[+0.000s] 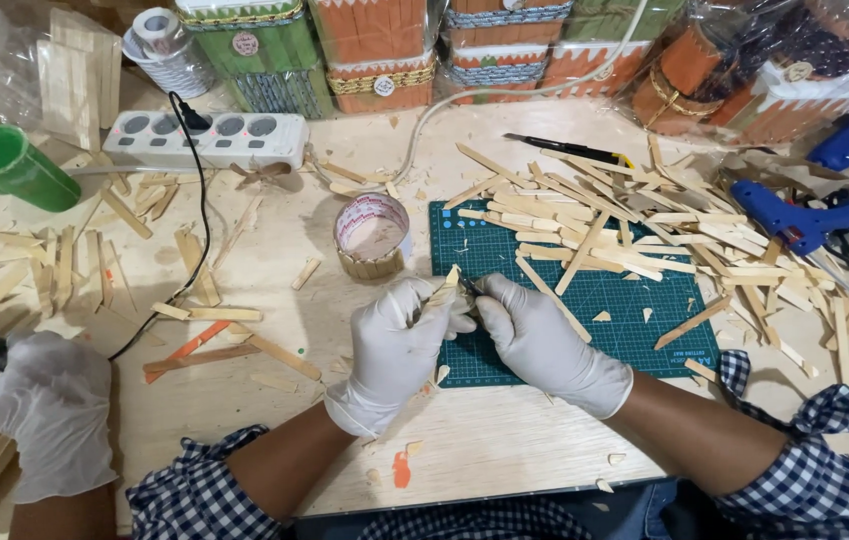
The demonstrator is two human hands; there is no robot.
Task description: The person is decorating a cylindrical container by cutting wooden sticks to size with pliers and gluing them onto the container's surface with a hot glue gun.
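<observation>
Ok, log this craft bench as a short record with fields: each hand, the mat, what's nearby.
left hand: gloved, pinching a short wooden stick
right hand: gloved, holding a small dark blade against the stick
surface: green cutting mat on a wooden table
nearby: stick pile, round stick-clad cup, blue glue gun, power strip
other person: gloved hand at the left edge
</observation>
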